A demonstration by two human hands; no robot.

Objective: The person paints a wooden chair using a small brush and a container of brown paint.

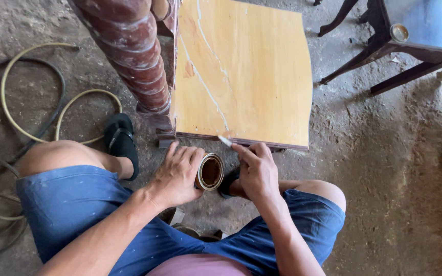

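Left hand: the left hand (176, 176) is wrapped around the side of a small open tin (210, 172), fingers curled on it.
Right hand: the right hand (256, 171), at three o'clock of the tin, pinches a small pale scraper (224, 141), tip on the near edge of the wooden tabletop (251, 76).
Tin: between both hands, at six o'clock of the tabletop, mouth tilted toward the camera, brown inside.
Tabletop: pale filler lines run across it.
Around: turned red post (134, 46) at ten o'clock, hoses (31, 102) at nine, black sandal (121, 140).

Open dirt floor (384, 168) right of the worktop (262, 66), turned post (139, 56) crowding its left edge, hoses (31, 92) looped far left, dark table legs (359, 59) blocking upper right.
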